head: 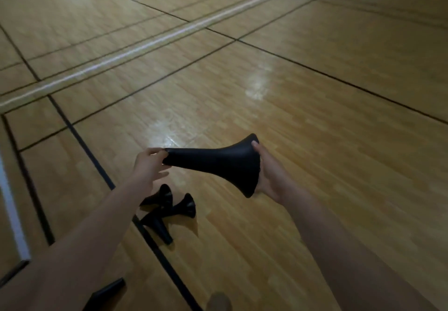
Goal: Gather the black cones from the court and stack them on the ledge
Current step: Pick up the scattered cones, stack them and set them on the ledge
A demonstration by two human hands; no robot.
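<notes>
I hold a black cone (218, 162) sideways above the wooden court floor (315, 116), its narrow tip to the left and its wide base to the right. My left hand (149, 162) pinches the tip, with its lower fingers spread. My right hand (269, 174) grips the flared base from the right. Below, three more black cones (169, 211) lie tipped over on the floor in a small cluster, beside a black court line. No ledge is in view.
Black and white court lines (135, 46) cross the floor. A white strip (12, 204) runs along the left edge. A dark flat object (106, 293) lies at the bottom left. A tan blurred shape (218, 301) shows at the bottom edge.
</notes>
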